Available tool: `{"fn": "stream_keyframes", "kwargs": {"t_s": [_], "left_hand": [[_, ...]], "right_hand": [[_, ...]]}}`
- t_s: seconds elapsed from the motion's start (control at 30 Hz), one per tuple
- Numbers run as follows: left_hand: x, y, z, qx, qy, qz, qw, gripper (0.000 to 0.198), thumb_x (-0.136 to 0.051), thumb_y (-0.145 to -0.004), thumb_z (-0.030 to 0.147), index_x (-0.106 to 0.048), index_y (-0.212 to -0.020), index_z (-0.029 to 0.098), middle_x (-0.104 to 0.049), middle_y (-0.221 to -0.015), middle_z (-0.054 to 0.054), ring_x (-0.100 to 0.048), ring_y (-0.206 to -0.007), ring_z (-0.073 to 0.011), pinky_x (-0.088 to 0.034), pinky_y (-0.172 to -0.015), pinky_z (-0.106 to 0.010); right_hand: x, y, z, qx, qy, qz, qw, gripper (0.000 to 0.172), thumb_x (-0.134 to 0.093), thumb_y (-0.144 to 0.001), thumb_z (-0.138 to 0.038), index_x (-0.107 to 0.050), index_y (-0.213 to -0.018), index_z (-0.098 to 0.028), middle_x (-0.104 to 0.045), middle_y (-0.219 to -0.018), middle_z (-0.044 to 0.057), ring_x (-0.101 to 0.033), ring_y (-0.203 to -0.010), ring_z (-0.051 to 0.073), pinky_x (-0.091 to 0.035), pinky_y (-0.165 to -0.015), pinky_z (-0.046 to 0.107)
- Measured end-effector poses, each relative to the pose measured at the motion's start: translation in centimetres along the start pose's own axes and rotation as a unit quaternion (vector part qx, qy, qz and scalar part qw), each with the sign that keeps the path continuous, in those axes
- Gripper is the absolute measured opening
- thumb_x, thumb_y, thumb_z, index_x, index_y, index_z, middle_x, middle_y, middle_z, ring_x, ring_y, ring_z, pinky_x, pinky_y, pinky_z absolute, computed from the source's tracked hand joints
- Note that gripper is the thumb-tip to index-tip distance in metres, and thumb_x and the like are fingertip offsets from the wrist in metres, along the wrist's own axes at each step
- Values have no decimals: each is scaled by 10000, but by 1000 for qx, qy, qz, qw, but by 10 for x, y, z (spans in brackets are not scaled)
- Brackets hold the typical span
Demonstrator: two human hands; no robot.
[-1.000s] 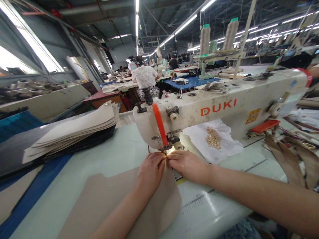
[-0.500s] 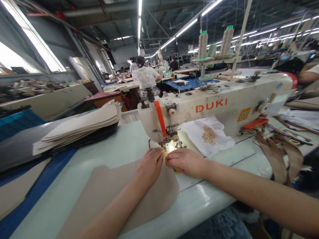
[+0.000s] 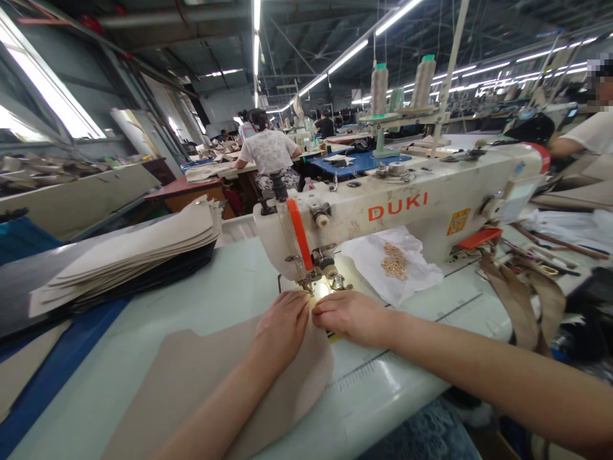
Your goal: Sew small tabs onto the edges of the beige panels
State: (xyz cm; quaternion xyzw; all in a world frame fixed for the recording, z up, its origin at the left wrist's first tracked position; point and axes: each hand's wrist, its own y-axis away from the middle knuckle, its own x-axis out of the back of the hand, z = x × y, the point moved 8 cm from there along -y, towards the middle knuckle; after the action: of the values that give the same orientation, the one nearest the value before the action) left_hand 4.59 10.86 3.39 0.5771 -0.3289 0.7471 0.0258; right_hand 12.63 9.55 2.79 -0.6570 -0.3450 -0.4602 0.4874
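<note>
**A:** What are the hands doing?

**B:** Both lie palm-down on a tan fabric piece (image 3: 211, 377), fingertips nearly meeting just in front of the presser foot (image 3: 311, 284). The left hand (image 3: 281, 327) is flat with fingers together, pressing the cloth. The right hand (image 3: 352, 316) has its fingers curled at the cloth's edge; whether it pinches the edge or only presses it, I cannot tell.

**A:** And where is the cloth?

**B:** It lies on the pale green table (image 3: 230, 281), its far corner under the lit needle area of the sewing machine (image 3: 407, 204), the rest trailing toward the person's left.

**A:** What else is on that surface?

**B:** A white cloth (image 3: 416, 271) beneath the machine arm with a heap of small gold rings (image 3: 395, 260) on it. To the right, tan straps (image 3: 520, 297) hang over the edge. To the left, a stack of tan cut pieces (image 3: 129, 252) sits on darker material.

**A:** The room?

**B:** A long workshop under strip lights, rows of tables, a person in a white top (image 3: 265, 150) seated with their back turned, and two thread cones (image 3: 400, 86) on a stand behind the machine.

**A:** Any writing?

**B:** "DUKI" in orange letters on the machine's arm; a yellow label beside it is too small to read.
</note>
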Motion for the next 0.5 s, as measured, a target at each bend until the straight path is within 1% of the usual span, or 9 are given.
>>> {"fn": "stream_keyframes", "kwargs": {"t_s": [0.23,0.5], "left_hand": [[1,-3,-3,6,0,5,1000,252,-393,-893,188,-643,-888,156,-693,-923,-79,-608,-875,-204,-509,-822,-357],[-1,-5,-7,20,10,-4,1000,252,-393,-884,192,-643,-851,170,-686,-912,-81,-608,-859,-212,-509,-784,-360]], "right_hand": [[-3,-2,5,-1,22,14,1000,192,-429,-922,-135,-598,-831,-140,-651,-954,64,-572,-949,158,-412,-903,248],[-6,-3,9,-5,17,20,1000,157,-456,-909,-137,-592,-831,-144,-649,-935,67,-570,-953,165,-409,-891,254]]}}
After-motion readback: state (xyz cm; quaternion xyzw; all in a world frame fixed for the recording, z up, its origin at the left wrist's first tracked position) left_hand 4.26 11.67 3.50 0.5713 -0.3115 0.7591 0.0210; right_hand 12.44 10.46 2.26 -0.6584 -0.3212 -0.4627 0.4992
